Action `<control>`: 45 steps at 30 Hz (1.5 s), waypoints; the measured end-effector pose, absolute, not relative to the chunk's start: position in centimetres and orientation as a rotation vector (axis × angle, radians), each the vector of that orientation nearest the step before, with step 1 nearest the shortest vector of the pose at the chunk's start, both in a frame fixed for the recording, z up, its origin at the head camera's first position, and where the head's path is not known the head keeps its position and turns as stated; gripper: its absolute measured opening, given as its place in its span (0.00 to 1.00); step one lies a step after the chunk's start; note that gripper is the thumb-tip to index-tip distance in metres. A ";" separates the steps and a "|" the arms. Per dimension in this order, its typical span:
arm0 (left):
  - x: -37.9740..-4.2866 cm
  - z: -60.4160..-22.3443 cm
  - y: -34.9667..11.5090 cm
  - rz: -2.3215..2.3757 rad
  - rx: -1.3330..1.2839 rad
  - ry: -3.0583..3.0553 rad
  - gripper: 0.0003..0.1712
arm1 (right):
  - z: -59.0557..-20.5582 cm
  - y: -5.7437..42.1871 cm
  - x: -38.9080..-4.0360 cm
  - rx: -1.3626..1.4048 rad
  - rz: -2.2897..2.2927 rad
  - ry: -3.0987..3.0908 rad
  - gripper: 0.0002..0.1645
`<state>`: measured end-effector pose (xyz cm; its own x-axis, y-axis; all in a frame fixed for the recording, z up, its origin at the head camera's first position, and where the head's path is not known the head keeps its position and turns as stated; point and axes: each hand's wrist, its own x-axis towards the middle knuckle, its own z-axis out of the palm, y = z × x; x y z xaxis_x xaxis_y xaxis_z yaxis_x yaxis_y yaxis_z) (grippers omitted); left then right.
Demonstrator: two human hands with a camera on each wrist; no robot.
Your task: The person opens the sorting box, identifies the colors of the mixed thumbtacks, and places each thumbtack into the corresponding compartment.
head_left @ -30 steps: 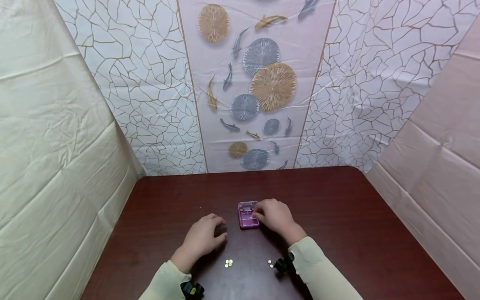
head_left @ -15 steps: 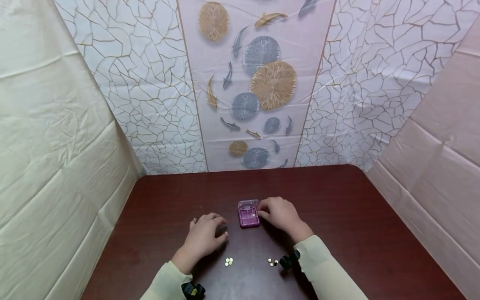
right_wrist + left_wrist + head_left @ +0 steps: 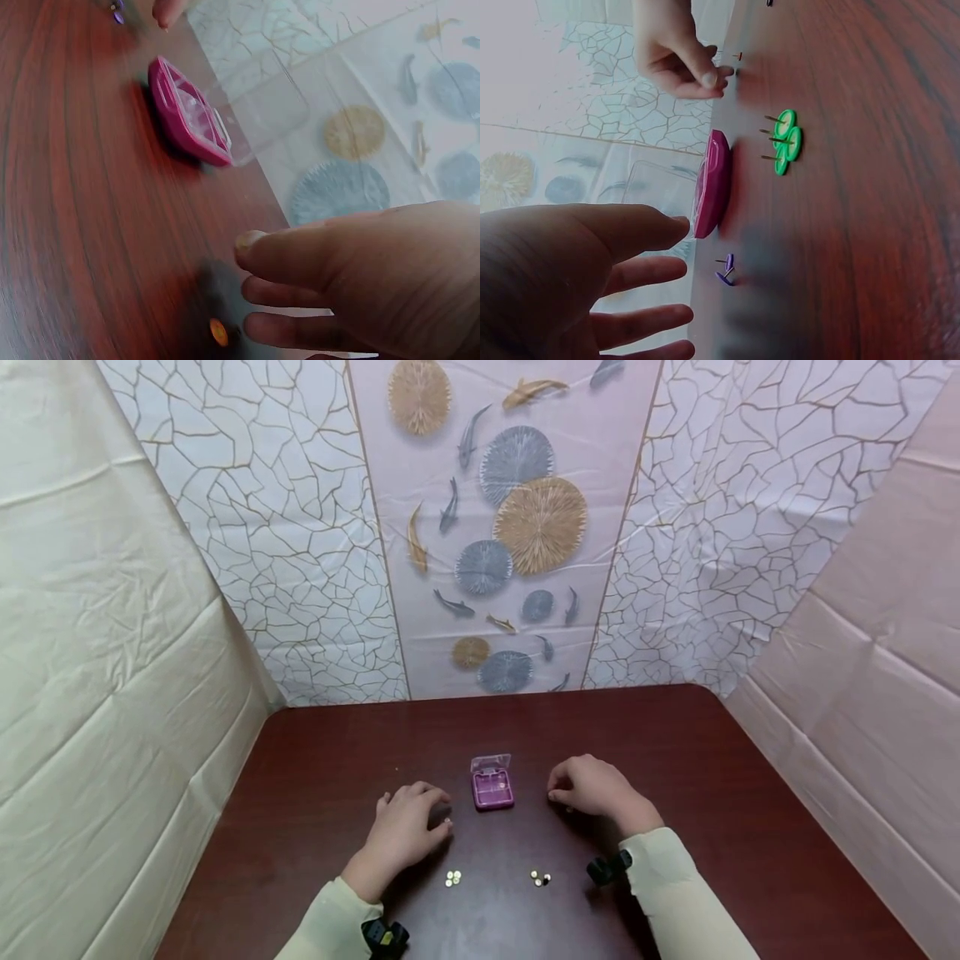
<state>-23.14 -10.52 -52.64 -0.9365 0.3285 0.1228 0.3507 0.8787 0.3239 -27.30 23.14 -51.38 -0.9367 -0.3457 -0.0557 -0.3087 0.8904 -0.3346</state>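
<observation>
A small pink compartment box [image 3: 492, 798] stands on the table with its clear lid [image 3: 491, 763] raised. A small pale spot shows in its far right compartment, too small to identify. My left hand [image 3: 405, 828] rests left of the box, fingers spread and holding nothing. Beside its fingertips stand purple thumbtacks [image 3: 726, 276], hidden in the head view. Right of the box, my right hand [image 3: 596, 787] hovers low with fingers loosely bent and nothing visibly held. Close under its fingers lies an orange thumbtack [image 3: 218, 331]. Green thumbtacks [image 3: 787, 142] lie point up in a cluster.
Nearer the front of the dark red table [image 3: 337, 735], two small clusters of thumbtacks lie apart, a left cluster [image 3: 453, 878] and a right cluster [image 3: 540, 878]. Patterned cloth [image 3: 315, 527] hangs behind the table, and pale cloth [image 3: 112, 693] flanks it.
My right hand has drawn away from the box to the right, toward the orange thumbtack. The left hand has stayed almost still. The head view has shifted slightly.
</observation>
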 end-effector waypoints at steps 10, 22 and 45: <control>-23.3 -52.9 -10.9 -0.533 -0.493 -2.994 0.24 | -50.9 24.9 -26.0 -0.520 -0.424 2.951 0.07; -23.4 -52.6 -10.9 -0.517 -0.473 -3.017 0.24 | -51.6 25.4 -25.5 -0.526 -0.426 2.997 0.11; -23.0 -52.4 -10.8 -0.529 -0.474 -3.032 0.24 | -50.9 24.3 -25.8 -0.567 -0.413 3.051 0.11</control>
<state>-22.95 -10.83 -52.40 -0.9534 0.2914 0.0788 0.3008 0.8961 0.3263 -25.80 24.27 -50.93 -0.9343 -0.3545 0.0375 -0.3517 0.8996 -0.2589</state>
